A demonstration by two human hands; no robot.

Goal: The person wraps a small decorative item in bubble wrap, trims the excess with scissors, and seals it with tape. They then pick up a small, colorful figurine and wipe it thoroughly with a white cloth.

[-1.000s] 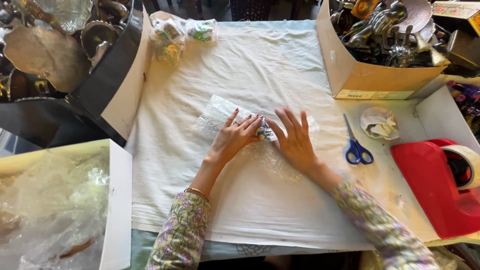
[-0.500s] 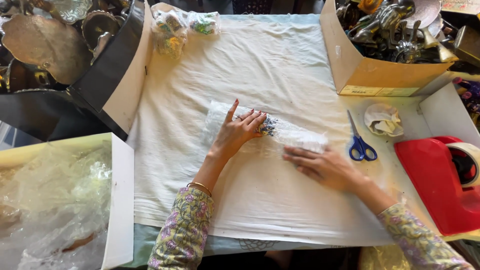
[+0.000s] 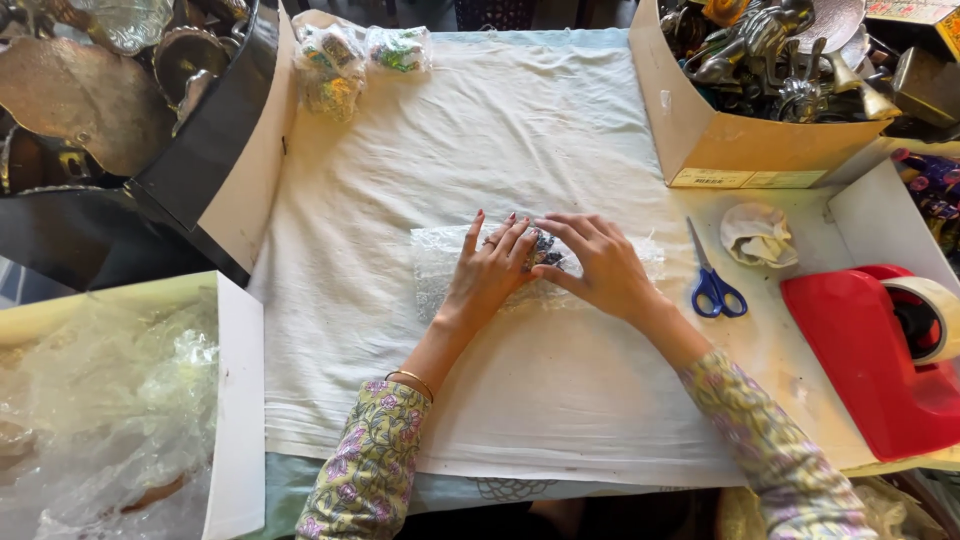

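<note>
The left hand (image 3: 492, 268) lies flat, fingers spread, pressing on a sheet of bubble wrap (image 3: 437, 268) in the middle of the frame. The right hand (image 3: 598, 262) rests just beside it, fingers curled over a small dark blue patterned object (image 3: 545, 250) that sits on the wrap between the two hands; both hands touch it, folding the wrap about it. The wrap lies on a white cloth (image 3: 480, 150) covering the table.

To the right of the hands, blue-handled scissors (image 3: 712, 275) lie on the cloth, near a crumpled wad of paper (image 3: 757, 235). At the right edge stands a red tape dispenser (image 3: 870, 350). In the upper right, a cardboard box (image 3: 720, 135) holds metal figurines. In the upper left, a black box (image 3: 200, 150) holds brass pieces, with small wrapped bundles (image 3: 345, 65) beside it. At lower left, a white box (image 3: 235, 400) contains clear plastic.
</note>
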